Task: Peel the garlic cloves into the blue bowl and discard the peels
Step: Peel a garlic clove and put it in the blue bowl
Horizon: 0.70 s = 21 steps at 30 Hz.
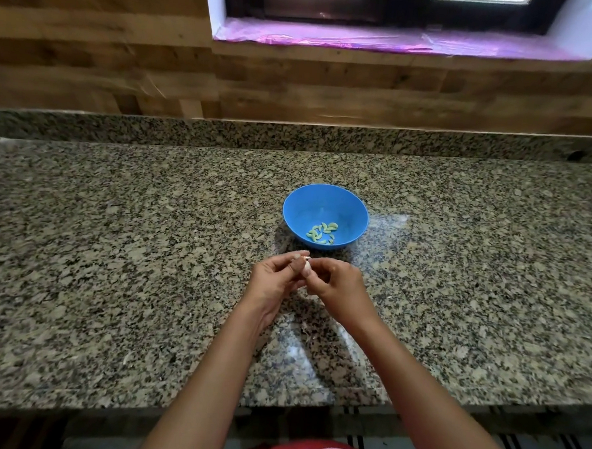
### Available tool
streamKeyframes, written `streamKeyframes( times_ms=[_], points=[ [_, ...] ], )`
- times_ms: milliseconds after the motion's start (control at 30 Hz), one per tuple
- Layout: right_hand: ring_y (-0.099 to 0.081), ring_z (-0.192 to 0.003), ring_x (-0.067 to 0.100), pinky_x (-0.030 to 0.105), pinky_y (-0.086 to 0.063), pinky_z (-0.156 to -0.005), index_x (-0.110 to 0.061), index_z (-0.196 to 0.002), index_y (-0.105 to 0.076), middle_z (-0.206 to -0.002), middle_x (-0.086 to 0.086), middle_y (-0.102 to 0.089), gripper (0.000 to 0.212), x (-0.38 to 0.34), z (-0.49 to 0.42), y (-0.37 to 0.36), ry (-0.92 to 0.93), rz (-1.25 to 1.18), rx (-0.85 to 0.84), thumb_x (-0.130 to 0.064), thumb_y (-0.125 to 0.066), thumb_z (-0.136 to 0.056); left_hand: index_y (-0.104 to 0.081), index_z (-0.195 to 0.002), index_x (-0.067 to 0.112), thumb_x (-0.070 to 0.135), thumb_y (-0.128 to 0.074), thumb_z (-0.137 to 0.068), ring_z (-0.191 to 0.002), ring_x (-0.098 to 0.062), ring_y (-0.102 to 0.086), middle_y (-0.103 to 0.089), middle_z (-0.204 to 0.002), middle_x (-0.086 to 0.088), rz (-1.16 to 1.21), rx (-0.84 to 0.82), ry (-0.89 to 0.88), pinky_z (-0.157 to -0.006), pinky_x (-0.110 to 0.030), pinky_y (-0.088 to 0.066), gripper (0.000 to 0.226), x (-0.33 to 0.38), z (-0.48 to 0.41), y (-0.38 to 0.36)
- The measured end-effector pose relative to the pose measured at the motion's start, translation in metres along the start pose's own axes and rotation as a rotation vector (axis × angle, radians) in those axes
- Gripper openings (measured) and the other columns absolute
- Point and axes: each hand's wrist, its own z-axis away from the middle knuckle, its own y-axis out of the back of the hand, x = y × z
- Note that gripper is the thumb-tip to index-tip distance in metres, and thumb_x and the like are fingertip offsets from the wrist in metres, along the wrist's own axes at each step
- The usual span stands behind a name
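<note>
— Granite countertop (115, 249), head view: how are the two hands posing?

— Both are reaching in from the near edge and converging above the counter. The left hand (274, 281) is turning palm-inward, with thumb and fingers curling round one garlic clove (305, 265). The right hand (336, 281) is pinching the same clove from the other side, and its remaining fingers are curling under. Fingertips of both hands are meeting at the clove.

— Where is that clove sitting relative to the blue bowl (343, 206)?

— It is hanging in the grip just beside the bowl's near rim, outside it and not touching it.

— Counts?

— Two hands, one held clove, one bowl. On the bowl's bottom, peeled cloves (321, 233) are lying in a loose cluster: roughly eight, overlapping, so the exact number is not resolving.
</note>
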Motion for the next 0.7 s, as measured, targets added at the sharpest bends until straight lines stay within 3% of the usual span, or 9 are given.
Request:
streamKeyframes(
  times_ms=[133, 333, 567, 700],
  points=[
    [-0.066, -0.064, 0.006, 0.026, -0.057, -0.066, -0.011, -0.1, -0.071, -0.069, -0.009, -0.066, 0.021, -0.001, -0.001, 0.002, -0.012, -0.014, -0.038, -0.027, -0.061, -0.091, -0.067, -0.094, 0.002, 0.002, -0.057, -0.088, -0.066, -0.012, -0.068, -0.071, -0.079, -0.007, -0.025, 0.004, -0.005, -0.056, -0.017, -0.053, 0.011, 0.0, -0.001, 0.0],
    [-0.067, -0.073, 0.021, 0.038, -0.056, -0.069, -0.006, -0.096, -0.067, -0.08, 0.008, -0.07, 0.016, -0.001, -0.012, -0.005, -0.061, 0.041, 0.008, -0.019, -0.061, -0.089, -0.064, -0.096, -0.001, -0.001, -0.054, -0.09, -0.066, -0.009, -0.069, -0.072, -0.073, -0.002, -0.073, -0.003, -0.022, -0.057, -0.017, -0.054, 0.012, 0.001, -0.005, -0.003],
    [-0.057, -0.085, 0.019, 0.023, -0.041, -0.07, -0.004, -0.104, -0.063, -0.095, 0.008, -0.062, 0.021, 0.012, -0.01, -0.02, 0.001, 0.207, 0.048, -0.019, -0.051, -0.094, -0.063, -0.106, -0.007, -0.003, -0.056, -0.088, -0.067, -0.009, -0.068, -0.071, -0.073, -0.001, -0.111, 0.096, -0.043, -0.064, -0.018, -0.056, 0.02, -0.01, -0.009, -0.004],
    [-0.061, -0.088, 0.019, 0.027, -0.049, -0.075, -0.006, -0.107, -0.065, -0.097, 0.009, -0.065, 0.022, 0.016, -0.01, -0.017, -0.013, 0.155, 0.002, -0.021, -0.055, -0.093, -0.062, -0.107, -0.006, 0.001, -0.057, -0.089, -0.062, -0.009, -0.067, -0.07, -0.072, -0.003, -0.066, 0.108, -0.008, -0.057, -0.016, -0.054, 0.02, -0.01, -0.007, -0.004]
  ],
)
